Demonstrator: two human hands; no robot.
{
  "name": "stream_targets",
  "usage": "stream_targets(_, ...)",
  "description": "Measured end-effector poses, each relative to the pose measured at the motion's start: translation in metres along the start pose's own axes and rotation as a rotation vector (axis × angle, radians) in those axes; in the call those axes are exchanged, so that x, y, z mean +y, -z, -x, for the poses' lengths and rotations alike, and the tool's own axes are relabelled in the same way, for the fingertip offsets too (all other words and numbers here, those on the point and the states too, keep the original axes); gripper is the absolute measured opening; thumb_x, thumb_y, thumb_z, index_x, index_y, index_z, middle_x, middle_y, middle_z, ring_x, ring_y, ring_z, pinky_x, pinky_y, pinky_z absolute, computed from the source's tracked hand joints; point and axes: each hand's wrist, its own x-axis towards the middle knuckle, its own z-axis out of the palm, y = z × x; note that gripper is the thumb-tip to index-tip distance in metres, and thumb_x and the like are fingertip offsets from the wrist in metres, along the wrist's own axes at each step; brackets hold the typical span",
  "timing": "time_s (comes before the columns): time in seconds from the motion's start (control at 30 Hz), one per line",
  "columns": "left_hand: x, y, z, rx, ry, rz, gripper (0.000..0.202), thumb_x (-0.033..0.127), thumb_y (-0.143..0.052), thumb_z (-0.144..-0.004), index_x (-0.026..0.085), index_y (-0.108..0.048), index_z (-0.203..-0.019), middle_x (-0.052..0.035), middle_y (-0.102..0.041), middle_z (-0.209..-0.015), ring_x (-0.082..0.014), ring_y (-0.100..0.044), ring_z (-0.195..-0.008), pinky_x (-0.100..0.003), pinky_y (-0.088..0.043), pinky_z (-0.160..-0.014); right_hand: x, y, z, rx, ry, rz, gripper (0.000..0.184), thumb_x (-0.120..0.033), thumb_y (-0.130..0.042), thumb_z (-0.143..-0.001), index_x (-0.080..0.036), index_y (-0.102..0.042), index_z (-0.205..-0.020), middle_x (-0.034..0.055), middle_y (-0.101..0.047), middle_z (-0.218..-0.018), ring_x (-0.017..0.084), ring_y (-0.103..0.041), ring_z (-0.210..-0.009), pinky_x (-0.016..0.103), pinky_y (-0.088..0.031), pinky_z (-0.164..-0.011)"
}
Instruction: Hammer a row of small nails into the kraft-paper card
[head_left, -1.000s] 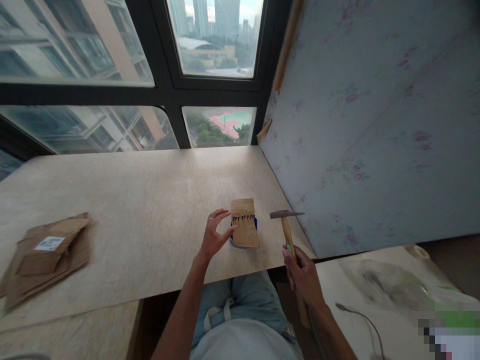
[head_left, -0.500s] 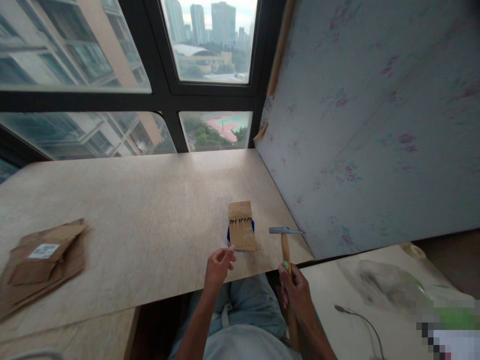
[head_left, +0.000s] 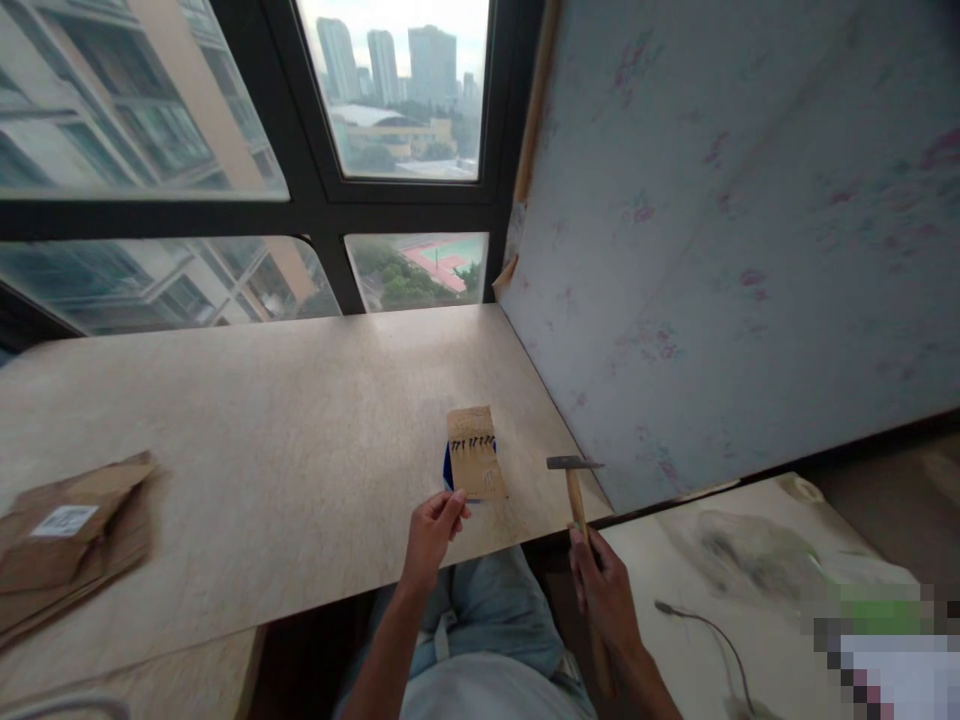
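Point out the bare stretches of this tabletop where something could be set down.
Widest free patch: the table between the cardboard pile and the nail-studded cardboard piece, back to the window. Crowded at the near right edge: left hand, that piece, and the hammer in the right hand.

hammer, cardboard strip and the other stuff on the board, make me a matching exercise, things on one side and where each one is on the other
Things:
1. hammer
2. cardboard strip with nails
3. flattened cardboard pile
4. grey cable

Places:
A. far left of the board
B. at the left hand's fingertips
C. in the right hand's grip
D. on the lower surface, right of the right hand

Pairs: 1-C, 2-B, 3-A, 4-D

The left hand and right hand are the person's own.
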Motion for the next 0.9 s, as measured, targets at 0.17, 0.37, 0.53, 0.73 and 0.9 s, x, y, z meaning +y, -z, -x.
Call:
stream_targets(0.17,0.004,-0.006,0.005,-0.042,-0.075,-0.035,0.046,0.061,-0.065,-0.075,0.017,-0.066,-0.062,0.0009,-0.055,-0.053,-0.0107,-0.043,-0.048,-0.023,-0.035,-0.05,0.001,0.01,0.0,0.026,0.003,-0.013,0.047,-0.067,-0.056,-0.084,-0.022,-0.05,-0.068,-0.0087,-0.041,-0.048,0.008,-0.035,-0.032,0.019,-0.03,-0.029)
stream_targets(0.37,0.005,-0.017,0.008,-0.037,-0.118,-0.026,0.041,0.056,-0.063,-0.079,0.018,-0.067,-0.064,-0.0003,-0.06,-0.058,-0.0122,-0.048,-0.052,-0.024,-0.039,-0.052,0.004,0.022,0.003,0.035,0.02,-0.043,0.046,-0.066,-0.056,-0.085,-0.022,-0.051,-0.071,-0.0083,-0.041,-0.049,0.008,-0.034,-0.032,0.02,-0.029,-0.03)
stream_targets(0.53,-0.001,-0.041,0.01,-0.064,-0.111,0.048,0.039,0.054,-0.065,-0.08,0.017,-0.068,-0.069,-0.002,-0.063,-0.064,-0.012,-0.051,-0.054,-0.024,-0.042,-0.054,0.007,0.035,0.008,0.047,0.006,-0.03,0.045,-0.065,-0.054,-0.087,-0.022,-0.051,-0.072,-0.008,-0.04,-0.05,0.009,-0.034,-0.034,0.02,-0.029,-0.031)
stream_targets(0.73,-0.022,-0.094,-0.002,-0.114,0.003,0.218,0.044,0.059,-0.072,-0.071,0.014,-0.067,-0.074,-0.0033,-0.065,-0.066,-0.0116,-0.054,-0.054,-0.023,-0.044,-0.051,0.007,0.052,0.013,0.101,0.011,-0.051,0.044,-0.064,-0.055,-0.087,-0.02,-0.057,-0.082,-0.0084,-0.039,-0.052,0.008,-0.033,-0.035,0.02,-0.028,-0.031)
stream_targets(0.9,-0.042,-0.128,-0.025,-0.111,0.08,0.267,0.05,0.061,-0.077,-0.061,0.013,-0.064,-0.069,-0.0008,-0.061,-0.061,-0.0108,-0.055,-0.051,-0.022,-0.046,-0.048,0.011,0.062,0.009,0.136,-0.011,-0.028,0.051,-0.066,-0.055,-0.085,-0.017,-0.062,-0.096,-0.0078,-0.041,-0.054,0.009,-0.034,-0.036,0.021,-0.029,-0.032)
